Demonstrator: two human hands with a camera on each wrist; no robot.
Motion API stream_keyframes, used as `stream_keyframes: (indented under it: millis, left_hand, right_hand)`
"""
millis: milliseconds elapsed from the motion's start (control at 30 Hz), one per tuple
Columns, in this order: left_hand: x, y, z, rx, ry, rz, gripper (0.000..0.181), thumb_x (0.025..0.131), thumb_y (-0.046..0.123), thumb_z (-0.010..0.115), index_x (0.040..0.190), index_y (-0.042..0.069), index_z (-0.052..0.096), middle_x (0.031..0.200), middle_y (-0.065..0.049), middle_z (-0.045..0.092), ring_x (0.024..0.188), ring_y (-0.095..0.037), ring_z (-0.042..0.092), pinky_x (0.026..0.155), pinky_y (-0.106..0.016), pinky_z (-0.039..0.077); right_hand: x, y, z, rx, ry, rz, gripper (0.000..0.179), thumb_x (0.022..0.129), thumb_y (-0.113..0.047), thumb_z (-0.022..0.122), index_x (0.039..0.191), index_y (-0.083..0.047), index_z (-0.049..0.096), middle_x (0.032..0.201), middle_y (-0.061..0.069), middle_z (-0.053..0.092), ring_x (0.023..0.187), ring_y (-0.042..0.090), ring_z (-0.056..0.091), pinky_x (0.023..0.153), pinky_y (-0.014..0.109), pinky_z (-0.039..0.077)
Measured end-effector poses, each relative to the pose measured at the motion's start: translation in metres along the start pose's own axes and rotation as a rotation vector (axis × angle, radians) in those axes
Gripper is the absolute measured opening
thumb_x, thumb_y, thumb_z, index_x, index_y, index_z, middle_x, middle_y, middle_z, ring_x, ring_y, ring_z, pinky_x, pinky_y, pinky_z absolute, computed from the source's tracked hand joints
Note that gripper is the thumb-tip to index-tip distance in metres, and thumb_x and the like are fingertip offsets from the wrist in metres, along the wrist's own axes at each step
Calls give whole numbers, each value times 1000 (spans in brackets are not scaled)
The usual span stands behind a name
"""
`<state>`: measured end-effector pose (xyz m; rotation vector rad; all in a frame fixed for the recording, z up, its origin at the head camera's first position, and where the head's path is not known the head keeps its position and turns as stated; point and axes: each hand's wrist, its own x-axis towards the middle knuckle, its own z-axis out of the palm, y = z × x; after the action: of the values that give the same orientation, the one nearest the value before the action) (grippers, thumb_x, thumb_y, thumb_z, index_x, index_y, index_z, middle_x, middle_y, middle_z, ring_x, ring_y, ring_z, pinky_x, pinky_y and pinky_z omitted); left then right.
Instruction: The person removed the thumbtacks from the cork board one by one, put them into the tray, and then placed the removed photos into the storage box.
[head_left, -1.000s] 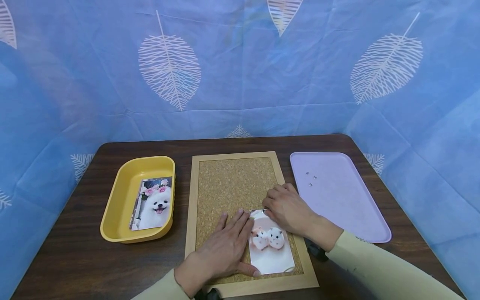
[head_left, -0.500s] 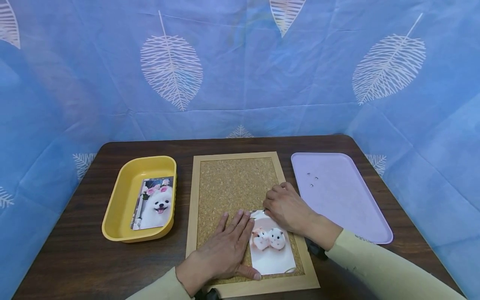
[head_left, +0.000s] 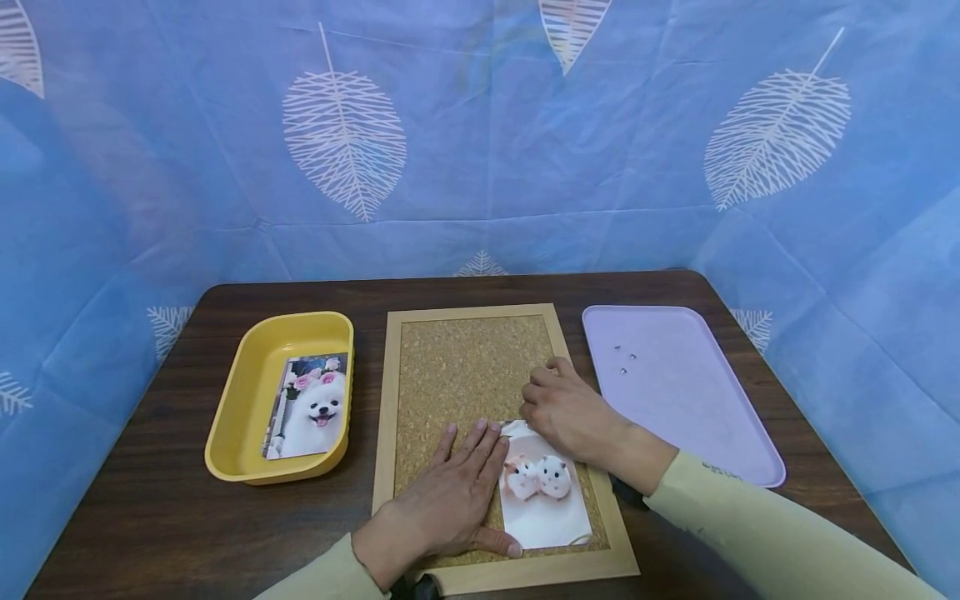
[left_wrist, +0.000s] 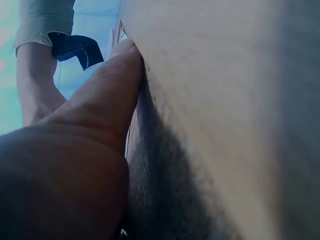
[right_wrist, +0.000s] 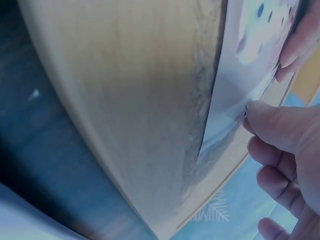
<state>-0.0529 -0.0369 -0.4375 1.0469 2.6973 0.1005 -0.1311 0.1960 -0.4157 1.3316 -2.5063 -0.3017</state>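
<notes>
A photo of two white hamsters (head_left: 537, 479) lies on the lower right of a wood-framed cork board (head_left: 472, 358). My left hand (head_left: 450, 492) rests flat with spread fingers on the cork, its fingertips and thumb along the photo's left edge. At the photo's top edge, my right hand (head_left: 570, 417) has curled fingers. Up close in the right wrist view, its thumb (right_wrist: 270, 120) and index finger meet there on a tiny thumbtack, mostly hidden between them. The left wrist view shows the left thumb (left_wrist: 110, 85) lying along the board.
Left of the board stands a yellow tray (head_left: 232, 408) with a photo of a white dog (head_left: 311, 408) in it. On the right, a lilac tray (head_left: 697, 400) holds several tiny shiny thumbtacks (head_left: 623, 371). A blue leaf-patterned cloth (head_left: 480, 167) hangs behind the dark table.
My right hand has tipped slightly forward and left over the photo's top edge, its knuckles shifting. The left hand and the photo stay in place.
</notes>
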Motion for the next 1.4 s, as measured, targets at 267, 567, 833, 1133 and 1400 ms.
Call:
stream_keyframes:
  millis: [267, 567, 833, 1133, 1400]
  left_hand:
    - [1, 0, 0, 14, 5, -2, 125, 83, 92, 49, 169, 6, 20, 177, -15, 14, 164, -29, 13, 131, -59, 17]
    - [1, -1, 1, -6, 11, -2, 125, 83, 92, 49, 169, 6, 19, 177, -14, 13, 164, -29, 11, 131, -59, 17]
    - [2, -1, 2, -20, -4, -8, 126, 82, 93, 48, 169, 7, 17, 177, -13, 11, 165, -28, 10, 131, -59, 15]
    - [1, -1, 0, -28, -16, -9, 126, 82, 93, 47, 170, 8, 17, 177, -13, 10, 165, -28, 8, 131, -59, 14]
    - [-1, -1, 0, -22, -12, -12, 125, 83, 93, 46, 170, 9, 16, 178, -12, 10, 165, -27, 8, 131, -58, 15]
  right_hand:
    - [3, 4, 2, -27, -28, -42, 10, 94, -21, 76, 85, -17, 77, 90, -4, 71, 92, 19, 58, 102, 52, 47]
    - [5, 13, 7, -17, -48, -43, 17, 90, -33, 75, 84, -17, 73, 90, -3, 72, 93, 20, 59, 98, 49, 48]
    - [6, 14, 5, 87, -77, 2, 14, 91, -31, 75, 83, -20, 72, 87, -5, 70, 93, 19, 59, 97, 49, 48]
    - [9, 12, 2, 73, -81, -18, 15, 92, -32, 78, 83, -20, 76, 88, -5, 72, 90, 18, 58, 97, 48, 48]
    - [10, 14, 9, 68, -52, -27, 15, 86, -31, 77, 77, -21, 71, 82, -6, 68, 85, 19, 56, 95, 47, 47]
